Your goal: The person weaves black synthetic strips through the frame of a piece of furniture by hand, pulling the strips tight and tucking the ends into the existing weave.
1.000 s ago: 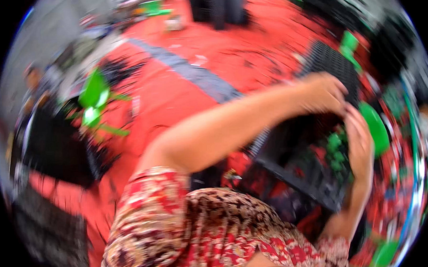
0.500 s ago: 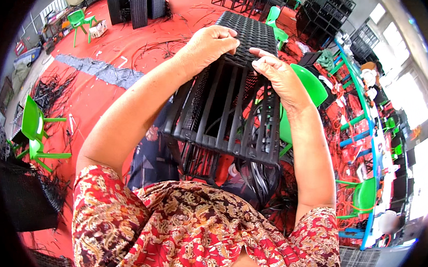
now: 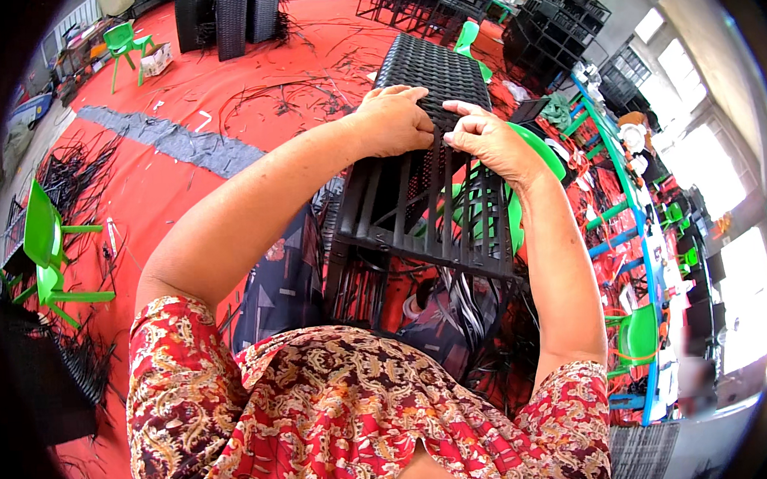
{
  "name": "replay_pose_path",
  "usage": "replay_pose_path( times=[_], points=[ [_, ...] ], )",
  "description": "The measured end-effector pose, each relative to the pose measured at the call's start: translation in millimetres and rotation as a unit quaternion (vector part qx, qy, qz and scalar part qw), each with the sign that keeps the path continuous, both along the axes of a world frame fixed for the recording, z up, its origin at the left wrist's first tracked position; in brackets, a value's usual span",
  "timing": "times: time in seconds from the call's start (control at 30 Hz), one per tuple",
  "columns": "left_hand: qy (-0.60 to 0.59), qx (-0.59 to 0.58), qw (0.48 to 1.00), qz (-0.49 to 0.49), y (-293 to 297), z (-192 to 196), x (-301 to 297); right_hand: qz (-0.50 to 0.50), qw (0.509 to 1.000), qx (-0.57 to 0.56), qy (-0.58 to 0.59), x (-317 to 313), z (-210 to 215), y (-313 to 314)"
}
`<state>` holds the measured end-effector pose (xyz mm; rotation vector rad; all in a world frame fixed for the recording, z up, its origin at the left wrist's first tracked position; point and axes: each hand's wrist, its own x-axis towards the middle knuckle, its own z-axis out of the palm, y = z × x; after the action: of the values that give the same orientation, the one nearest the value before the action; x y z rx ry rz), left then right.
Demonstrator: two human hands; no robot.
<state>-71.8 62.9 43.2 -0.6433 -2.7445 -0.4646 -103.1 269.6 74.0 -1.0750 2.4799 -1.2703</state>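
Two hands on black woven frame (image 3: pixel 431 152); red floor (image 3: pixel 223 92); green chairs (image 3: pixel 46 254)

Bright daylight, sharp centre, heavy fisheye bending at the rim

Strong daylight comes from the windows (image 3: pixel 684 154) on the right, which are blown out to white glare. The red floor (image 3: pixel 168 197) is evenly lit with only soft shadows under the woven black frame (image 3: pixel 431 152). Both forearms and the patterned sleeves are crisp, with no motion blur. Straight lines curve toward the circular rim, where a black vignette closes the picture. The far right edge by the green chair (image 3: pixel 640 335) is smeared and out of focus.
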Motion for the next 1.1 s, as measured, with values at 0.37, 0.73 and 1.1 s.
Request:
replay_pose_path(
  times=[0.37,0.73,1.1],
  points=[
    [-0.041,0.301,0.942,-0.146,1.6,6.5,-12.4,-0.08,0.994,-0.068,0.021,0.9,15.7,-4.7],
    [0.035,0.344,0.932,-0.107,-21.6,-1.3,6.5,-0.04,0.989,-0.116,-0.078,10.1,8.6,-19.8],
    [0.246,0.016,0.969,-0.029,-29.0,18.0,34.9,-0.014,0.998,-0.051,-0.047,15.0,17.5,-27.8]
  ],
)
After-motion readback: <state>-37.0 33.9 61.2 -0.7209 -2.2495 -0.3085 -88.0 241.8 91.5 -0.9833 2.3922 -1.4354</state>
